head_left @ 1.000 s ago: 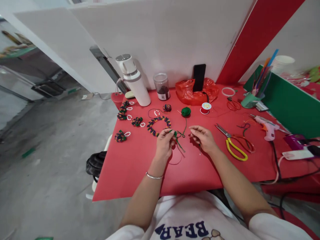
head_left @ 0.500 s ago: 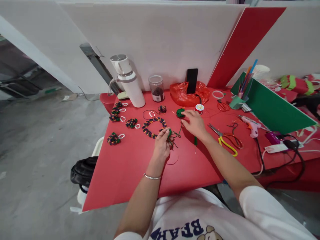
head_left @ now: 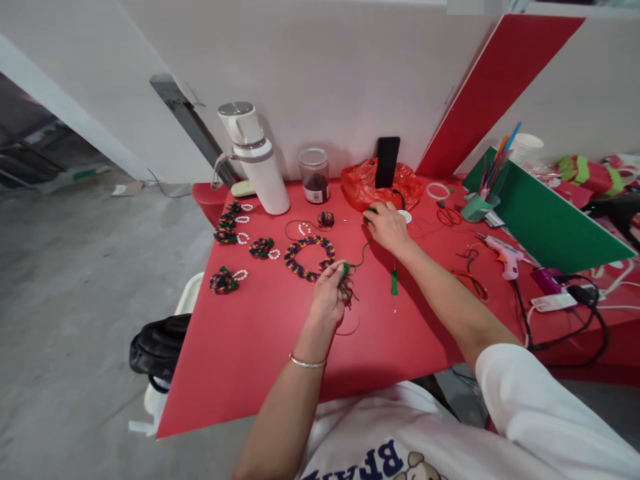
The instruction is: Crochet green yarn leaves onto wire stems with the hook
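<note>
My left hand (head_left: 330, 291) is closed in a pinch on a small green yarn piece (head_left: 345, 269) with dark loose ends below it. From there a green strand (head_left: 364, 253) runs up to the green yarn ball (head_left: 371, 213), mostly covered by the fingers of my right hand (head_left: 389, 227). My right hand is closed around that ball at the back of the work area. Left of my left hand lies a multicoloured crocheted ring (head_left: 291, 261). A green-handled crochet hook (head_left: 395, 283) lies below my right hand.
Several yarn flowers with white bead loops (head_left: 224, 281) lie at left. Behind stand a white flask (head_left: 265, 180), a clear jar (head_left: 315, 177) and a phone (head_left: 387, 162) on a red bag (head_left: 357, 185). At right are a glue gun (head_left: 506, 257), power strip (head_left: 553, 301) and green board (head_left: 555, 223).
My right hand has moved slightly up and back and now covers most of the yarn ball. The strand between my hands is straighter. The yellow-handled scissors are now hidden behind my right forearm.
</note>
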Demonstrator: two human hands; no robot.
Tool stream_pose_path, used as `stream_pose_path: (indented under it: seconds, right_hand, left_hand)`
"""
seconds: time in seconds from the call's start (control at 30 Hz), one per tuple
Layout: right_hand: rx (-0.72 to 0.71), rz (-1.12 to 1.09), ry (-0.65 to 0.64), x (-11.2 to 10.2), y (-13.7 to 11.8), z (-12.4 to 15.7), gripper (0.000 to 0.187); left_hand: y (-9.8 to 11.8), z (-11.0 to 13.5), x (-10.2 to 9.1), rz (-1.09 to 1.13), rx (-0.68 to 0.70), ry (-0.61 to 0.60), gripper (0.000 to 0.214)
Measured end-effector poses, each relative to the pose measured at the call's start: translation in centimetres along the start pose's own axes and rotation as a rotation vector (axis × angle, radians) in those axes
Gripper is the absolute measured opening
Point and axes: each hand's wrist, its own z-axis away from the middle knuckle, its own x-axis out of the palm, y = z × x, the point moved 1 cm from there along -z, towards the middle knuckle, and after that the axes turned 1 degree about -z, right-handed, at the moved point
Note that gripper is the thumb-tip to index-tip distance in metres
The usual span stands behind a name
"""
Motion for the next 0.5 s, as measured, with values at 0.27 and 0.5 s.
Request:
stream_pose_path:
  seconds: [0.27,0.5]
  right_hand:
    - [-0.072,0.089,-0.336,0.5,-3.3,-5.2,0.036]
    - [-0.112,0.015,-0.469,-0.3,-2.7,-8.7,0.028]
  left_hand:
    - [-0.3,-0.1,-0.3,0.003,0.031,-0.039,0.04]
    - [0.2,-0.4,-0.6,0.041,0.027,-0.047,0.041]
